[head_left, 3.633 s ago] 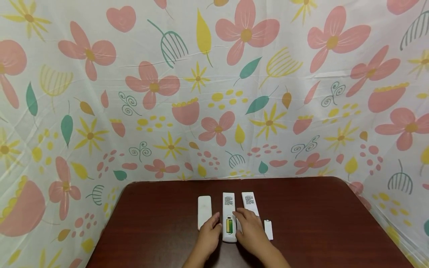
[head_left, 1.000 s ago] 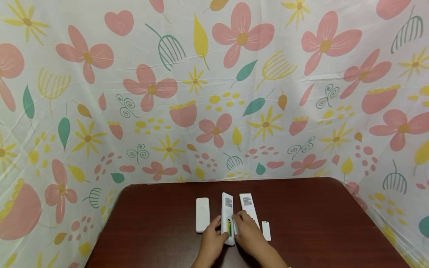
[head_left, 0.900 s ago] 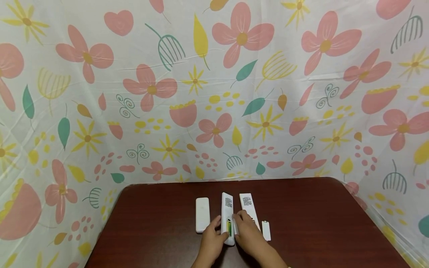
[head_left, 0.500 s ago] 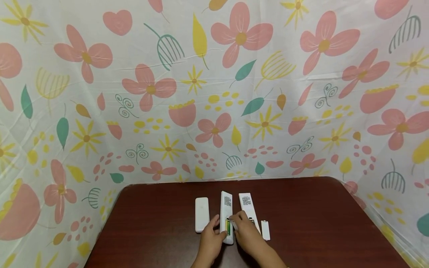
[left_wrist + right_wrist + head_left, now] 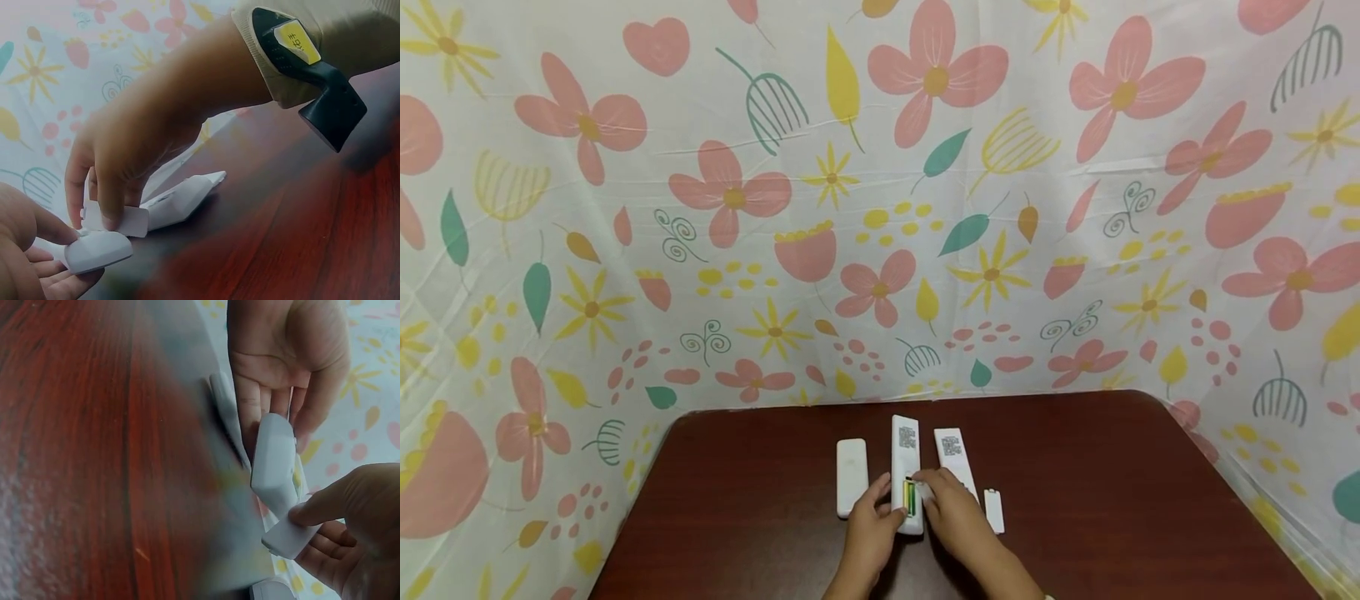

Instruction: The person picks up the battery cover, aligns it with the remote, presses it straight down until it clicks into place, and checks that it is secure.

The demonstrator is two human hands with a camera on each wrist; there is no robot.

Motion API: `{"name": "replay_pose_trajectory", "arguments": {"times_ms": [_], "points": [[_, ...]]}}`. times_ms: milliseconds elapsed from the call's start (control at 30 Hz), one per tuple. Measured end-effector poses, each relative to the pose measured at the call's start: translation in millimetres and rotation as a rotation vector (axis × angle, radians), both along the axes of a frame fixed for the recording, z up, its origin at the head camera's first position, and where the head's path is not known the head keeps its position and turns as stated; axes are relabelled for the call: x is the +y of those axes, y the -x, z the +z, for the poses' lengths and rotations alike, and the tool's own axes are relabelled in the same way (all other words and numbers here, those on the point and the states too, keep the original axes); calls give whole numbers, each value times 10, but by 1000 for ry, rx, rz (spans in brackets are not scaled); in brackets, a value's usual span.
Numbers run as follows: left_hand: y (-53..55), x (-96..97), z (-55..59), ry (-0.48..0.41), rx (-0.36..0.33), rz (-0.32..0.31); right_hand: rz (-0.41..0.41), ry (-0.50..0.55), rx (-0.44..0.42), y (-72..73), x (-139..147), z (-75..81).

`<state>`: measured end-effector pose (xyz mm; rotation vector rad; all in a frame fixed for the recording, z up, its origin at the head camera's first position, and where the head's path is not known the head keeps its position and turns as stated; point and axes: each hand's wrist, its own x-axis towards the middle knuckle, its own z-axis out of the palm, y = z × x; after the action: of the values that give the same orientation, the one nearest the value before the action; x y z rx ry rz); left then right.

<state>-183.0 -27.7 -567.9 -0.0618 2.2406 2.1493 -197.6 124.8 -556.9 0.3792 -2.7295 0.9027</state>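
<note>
A white remote control, back side up, is in my left hand, thumb over its near end and fingers along the left side. Its battery compartment is uncovered and shows green-and-yellow batteries inside. My right hand pinches a white battery cover between thumb and fingers. This cover sits tilted at the compartment's right edge, largely hidden by the fingers in the head view. In the left wrist view the remote's rounded end shows just below the cover.
On the dark red wooden table, a white remote lies to the left. Another remote lies to the right, partly behind my right hand, with a loose battery cover beside it. A flowered cloth hangs behind the table.
Earlier my left hand was beside the middle remote; it now grips it, tilted up. Over the last half second the remote moved slightly away from me, and the right hand moved with it.
</note>
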Motion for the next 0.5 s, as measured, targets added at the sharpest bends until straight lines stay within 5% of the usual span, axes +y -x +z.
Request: {"name": "replay_pose_trajectory", "arguments": {"times_ms": [500], "points": [[45,-9,64,-81,22,-14,-43,144,91,57,24,19]]}}
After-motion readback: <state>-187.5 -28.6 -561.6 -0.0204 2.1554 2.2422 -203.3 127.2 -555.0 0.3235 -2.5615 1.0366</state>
